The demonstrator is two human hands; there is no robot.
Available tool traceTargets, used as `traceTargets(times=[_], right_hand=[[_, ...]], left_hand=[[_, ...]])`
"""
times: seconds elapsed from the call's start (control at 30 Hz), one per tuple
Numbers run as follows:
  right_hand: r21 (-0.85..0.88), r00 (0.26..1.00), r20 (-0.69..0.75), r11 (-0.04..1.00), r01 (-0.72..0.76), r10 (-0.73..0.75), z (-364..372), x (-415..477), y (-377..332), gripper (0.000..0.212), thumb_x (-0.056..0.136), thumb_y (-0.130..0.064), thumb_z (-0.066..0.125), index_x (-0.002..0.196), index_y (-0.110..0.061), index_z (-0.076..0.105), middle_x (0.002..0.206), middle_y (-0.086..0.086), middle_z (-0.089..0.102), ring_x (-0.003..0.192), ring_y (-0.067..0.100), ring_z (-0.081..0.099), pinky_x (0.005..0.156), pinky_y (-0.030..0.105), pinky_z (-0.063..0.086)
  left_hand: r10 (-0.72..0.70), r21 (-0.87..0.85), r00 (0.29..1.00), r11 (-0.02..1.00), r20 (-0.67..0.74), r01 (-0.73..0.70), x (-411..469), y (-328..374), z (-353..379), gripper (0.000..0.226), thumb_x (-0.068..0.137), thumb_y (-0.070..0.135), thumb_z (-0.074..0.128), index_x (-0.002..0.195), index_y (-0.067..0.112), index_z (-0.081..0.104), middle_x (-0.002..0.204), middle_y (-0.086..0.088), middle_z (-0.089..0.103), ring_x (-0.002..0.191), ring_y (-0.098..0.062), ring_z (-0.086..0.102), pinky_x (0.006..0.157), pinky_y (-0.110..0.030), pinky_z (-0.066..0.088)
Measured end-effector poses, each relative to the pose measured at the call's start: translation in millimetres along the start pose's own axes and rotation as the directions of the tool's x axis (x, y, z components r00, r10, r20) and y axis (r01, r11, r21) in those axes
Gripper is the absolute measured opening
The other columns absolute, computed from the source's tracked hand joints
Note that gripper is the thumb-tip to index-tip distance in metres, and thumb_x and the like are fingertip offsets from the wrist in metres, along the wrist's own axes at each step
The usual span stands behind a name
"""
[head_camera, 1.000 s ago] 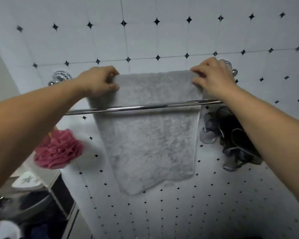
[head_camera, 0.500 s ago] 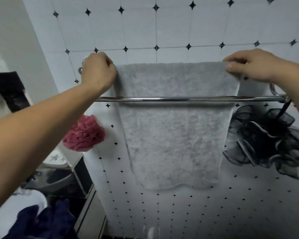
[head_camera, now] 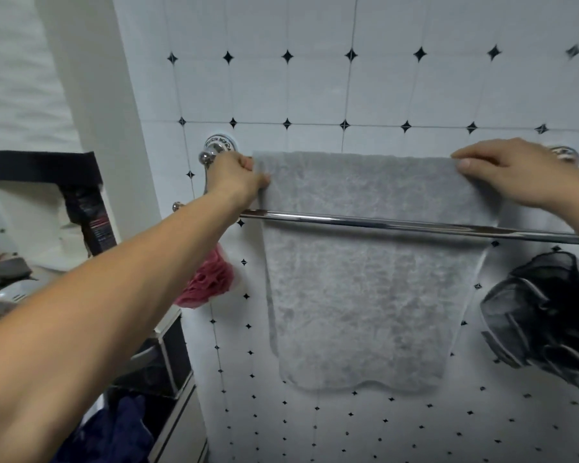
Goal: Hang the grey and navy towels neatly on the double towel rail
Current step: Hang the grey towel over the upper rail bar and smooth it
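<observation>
Nearest to me, low at the left, the navy towel [head_camera: 114,429] lay in a crumpled heap, well apart from the rail. My left forearm reached up from there, and my left hand [head_camera: 236,177] was clenched on the upper left corner of the grey towel [head_camera: 365,289], just beside the round chrome mount [head_camera: 216,150] on the wall. My right hand [head_camera: 512,173] gripped the upper right corner of the same towel, with the thumb on the front of the cloth and the fingers curled over its top edge. The front bar [head_camera: 398,225] of the double towel rail ran across in front of the grey towel, and it carried nothing. The grey towel hung over the back bar, which was hidden under the cloth, and it fell flat against the white tiled wall [head_camera: 315,88] with small black diamonds. A pink bath sponge [head_camera: 211,282] hung at the left of the towel, partly behind my arm, and a black bath sponge [head_camera: 542,315] hung at the right, under the front bar.
</observation>
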State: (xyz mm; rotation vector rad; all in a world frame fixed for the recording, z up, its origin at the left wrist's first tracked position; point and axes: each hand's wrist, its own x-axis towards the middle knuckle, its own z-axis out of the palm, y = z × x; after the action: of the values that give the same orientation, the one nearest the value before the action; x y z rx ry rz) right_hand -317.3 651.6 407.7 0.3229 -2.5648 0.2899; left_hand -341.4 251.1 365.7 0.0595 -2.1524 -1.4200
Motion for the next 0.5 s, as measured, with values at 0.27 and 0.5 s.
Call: traceTargets(times=[0.27,0.5], right_hand=[[-0.106,0.994,-0.111,0.994,-0.018,0.006,1.4,-8.9,-10.6,0.03,0.096,-0.038,0.048,0.117,-0.026,0.066,0.12,0.008,0.066,0.114,0.035,0.054,0.094,0.05,0.043],[0.054,0.811,-0.511,0.953,-0.299,0.284,22.5,-47.3,-3.1,0.031,0.09,-0.037,0.054,0.117,-0.025,0.062,0.123,0.007,0.061,0.116,0.03,0.049,0.093,0.042,0.037]], left_hand=[[0.079,0.278,0.995,0.959,-0.059,-0.06,-3.7,9.0,-6.4,0.031,0.075,0.028,0.075,0.099,0.025,0.055,0.093,0.004,0.067,0.094,-0.021,0.061,0.085,-0.038,0.05],[0.413,0.573,0.882,0.675,0.228,-0.464,17.6,16.5,-16.9,0.031,0.088,0.029,0.065,0.118,0.029,0.068,0.12,0.001,0.067,0.115,-0.028,0.057,0.095,-0.046,0.045]])
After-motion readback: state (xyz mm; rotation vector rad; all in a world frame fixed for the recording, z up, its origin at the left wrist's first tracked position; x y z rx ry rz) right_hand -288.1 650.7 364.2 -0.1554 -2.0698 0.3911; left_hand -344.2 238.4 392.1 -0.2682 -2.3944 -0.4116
